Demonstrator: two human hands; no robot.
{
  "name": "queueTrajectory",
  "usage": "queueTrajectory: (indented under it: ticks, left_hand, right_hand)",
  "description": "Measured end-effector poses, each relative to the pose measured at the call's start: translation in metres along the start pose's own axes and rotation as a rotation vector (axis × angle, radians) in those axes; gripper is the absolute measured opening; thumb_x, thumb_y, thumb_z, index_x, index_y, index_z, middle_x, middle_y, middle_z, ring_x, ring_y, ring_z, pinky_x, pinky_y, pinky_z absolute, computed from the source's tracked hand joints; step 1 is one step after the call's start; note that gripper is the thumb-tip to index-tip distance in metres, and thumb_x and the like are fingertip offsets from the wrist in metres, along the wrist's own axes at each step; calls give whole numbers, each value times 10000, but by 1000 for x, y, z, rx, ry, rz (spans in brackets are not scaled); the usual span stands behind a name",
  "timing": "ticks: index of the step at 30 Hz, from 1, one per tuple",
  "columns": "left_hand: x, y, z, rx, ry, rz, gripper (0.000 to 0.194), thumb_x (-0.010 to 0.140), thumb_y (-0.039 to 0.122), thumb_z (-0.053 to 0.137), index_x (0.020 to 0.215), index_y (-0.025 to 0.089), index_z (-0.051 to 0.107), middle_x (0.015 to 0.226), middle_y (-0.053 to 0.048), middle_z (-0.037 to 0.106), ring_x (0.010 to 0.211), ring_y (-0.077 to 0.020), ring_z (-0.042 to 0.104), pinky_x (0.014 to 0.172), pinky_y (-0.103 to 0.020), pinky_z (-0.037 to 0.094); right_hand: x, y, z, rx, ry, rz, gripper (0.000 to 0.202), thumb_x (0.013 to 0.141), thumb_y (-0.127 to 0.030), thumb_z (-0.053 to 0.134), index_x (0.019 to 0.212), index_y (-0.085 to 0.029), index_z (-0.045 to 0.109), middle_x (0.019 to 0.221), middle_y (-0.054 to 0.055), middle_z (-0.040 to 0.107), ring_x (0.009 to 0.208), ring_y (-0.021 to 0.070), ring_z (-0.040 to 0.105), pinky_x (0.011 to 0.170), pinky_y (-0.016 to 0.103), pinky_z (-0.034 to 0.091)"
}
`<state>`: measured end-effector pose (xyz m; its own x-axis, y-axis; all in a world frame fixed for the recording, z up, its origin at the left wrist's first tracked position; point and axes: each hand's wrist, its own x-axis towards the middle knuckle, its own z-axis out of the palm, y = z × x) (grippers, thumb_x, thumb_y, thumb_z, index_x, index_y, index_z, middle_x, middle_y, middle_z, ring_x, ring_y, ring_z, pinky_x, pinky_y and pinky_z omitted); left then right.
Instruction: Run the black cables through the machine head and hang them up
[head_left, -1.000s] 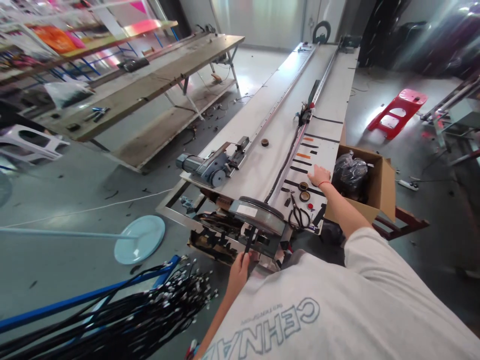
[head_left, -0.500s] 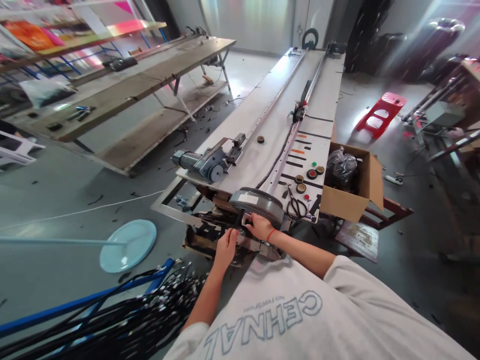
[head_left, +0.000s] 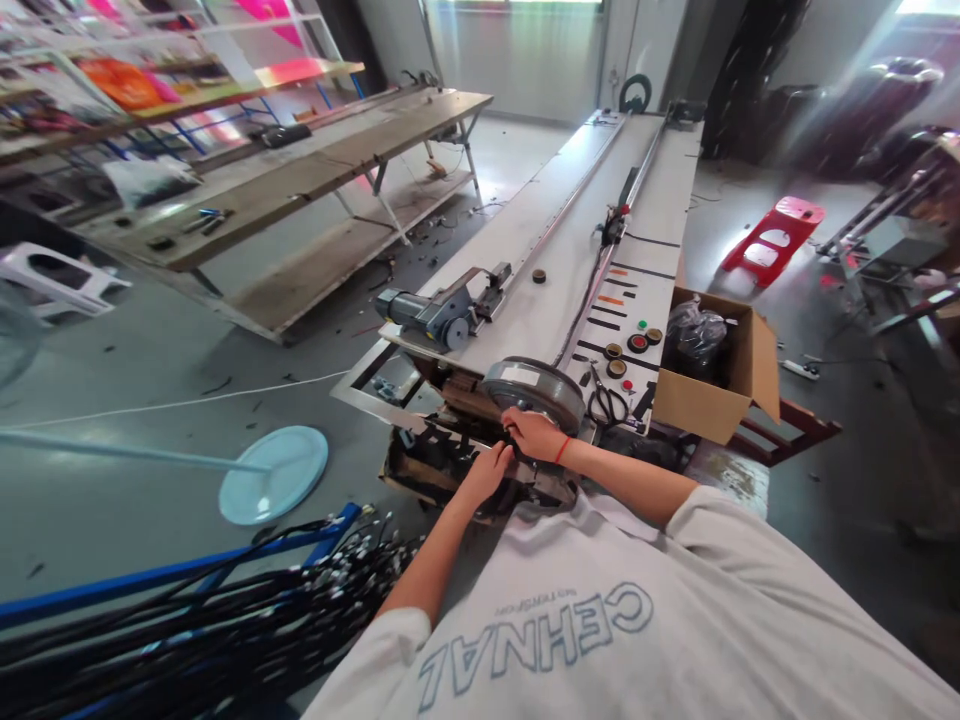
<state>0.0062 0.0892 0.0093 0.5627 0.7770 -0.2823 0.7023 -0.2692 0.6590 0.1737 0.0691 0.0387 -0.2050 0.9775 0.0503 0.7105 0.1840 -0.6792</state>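
Note:
My left hand (head_left: 489,474) is closed, its fingertips pinched together just below my right hand. My right hand (head_left: 535,436), with a red cord at the wrist, has its fingers curled at the near side of a large dark round reel (head_left: 551,388) that bears a pale label. What either hand pinches is too small or too hidden to make out. Dark scissors (head_left: 607,404) lie right of the reel on the long white table (head_left: 517,305). An open box with dark scraps (head_left: 420,470) sits below the table end, left of my hands.
Tape rolls (head_left: 616,368) lie beyond the scissors. A motor unit (head_left: 439,315) is mounted at the table's near left corner. On the right stands a cardboard box (head_left: 694,408) with a plastic bag. Black cables (head_left: 285,620) hang over a blue rack (head_left: 187,580) at lower left.
The camera view has shifted, so the surroundings sit further right in the picture. My hands have come closer together beside the reel, and their fingers stay closed.

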Motion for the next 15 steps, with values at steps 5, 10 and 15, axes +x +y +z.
queueTrajectory:
  ticks: [5, 10, 15]
  left_hand:
    - [-8, 21, 4, 279, 114, -10, 258, 930, 264, 378, 1026, 151, 590, 882, -122, 690, 820, -226, 652, 691, -276, 419]
    - [-23, 28, 6, 215, 236, 43, 289, 912, 343, 428, 1049, 160, 604, 882, -111, 696, 794, -229, 656, 697, -282, 439]
    - [-40, -14, 38, -131, 106, -112, 215, 864, 289, 478, 944, 147, 619, 842, -83, 700, 793, -205, 652, 728, -275, 459]
  right_hand:
    - [12, 4, 7, -111, 114, -120, 692, 811, -243, 551, 1430, -120, 268, 1335, 172, 464, 1251, 263, 426, 1061, 427, 324]
    - [21, 2, 15, -129, 4, 2, 518, 896, -326, 474, 1383, -177, 381, 1295, 149, 504, 1089, 269, 568, 945, 443, 444]
    - [-20, 41, -38, -13, 411, -41, 501, 876, -353, 506, 1358, -252, 419, 1354, 111, 458, 1216, 267, 473, 1026, 469, 374]
